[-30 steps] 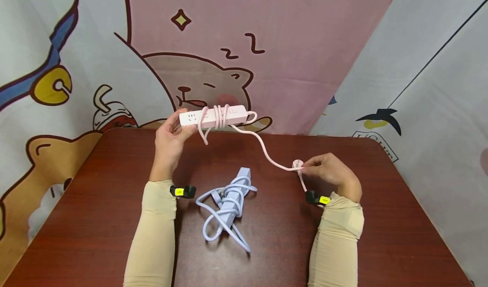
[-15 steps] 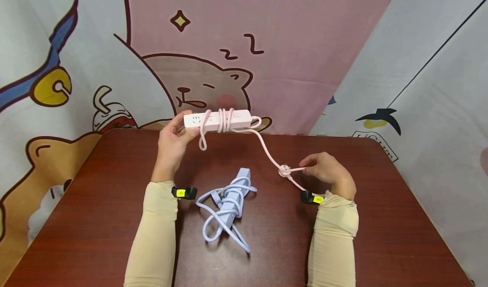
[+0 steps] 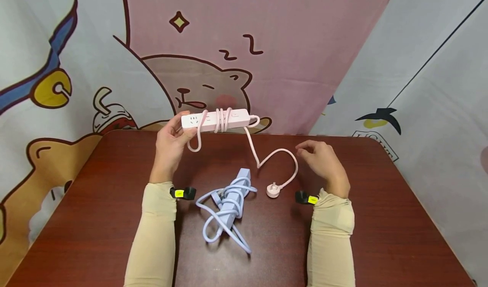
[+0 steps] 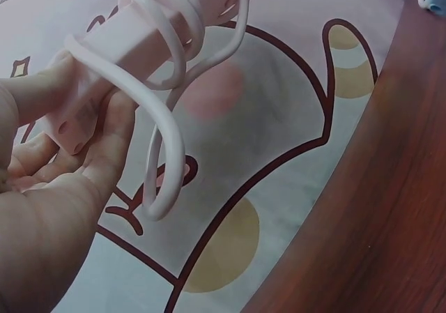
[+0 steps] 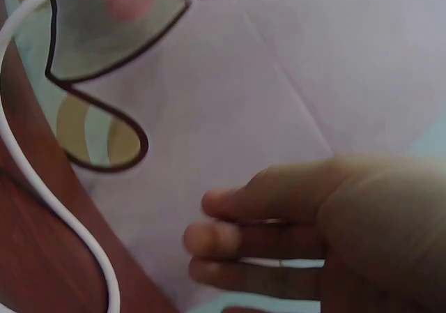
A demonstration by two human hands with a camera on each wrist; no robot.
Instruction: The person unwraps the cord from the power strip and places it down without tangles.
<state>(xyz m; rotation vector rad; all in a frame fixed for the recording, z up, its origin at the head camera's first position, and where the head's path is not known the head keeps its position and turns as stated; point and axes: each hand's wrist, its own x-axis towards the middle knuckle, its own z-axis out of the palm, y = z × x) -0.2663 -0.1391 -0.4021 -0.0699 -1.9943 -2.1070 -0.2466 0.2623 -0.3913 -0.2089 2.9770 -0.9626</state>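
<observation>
My left hand [image 3: 170, 143] grips one end of a pale pink power strip [image 3: 240, 118], holding it raised over the far part of the table. Its cord is wound around the strip in several turns, and a loop hangs below near my fingers, large in the left wrist view. From the strip's other end, the loose cord [image 3: 284, 150] drops and curves to a round plug [image 3: 273, 190] with its prongs up. My right hand [image 3: 324, 162] is to the right of that cord, apart from it, with fingers extended and nothing in them; the right wrist view shows the fingers [image 5: 258, 243] bare.
A light blue power strip [image 3: 231, 206], wrapped in its own cord, lies on the dark reddish-brown table [image 3: 381, 219] between my forearms. Behind the table's far edge hangs a cartoon-printed curtain [image 3: 286, 67]. Black cameras sit on both wrists.
My right hand has let go of the pink cord and moved slightly up and left. The plug has swung left and down. My left hand still holds the strip in nearly the same place.
</observation>
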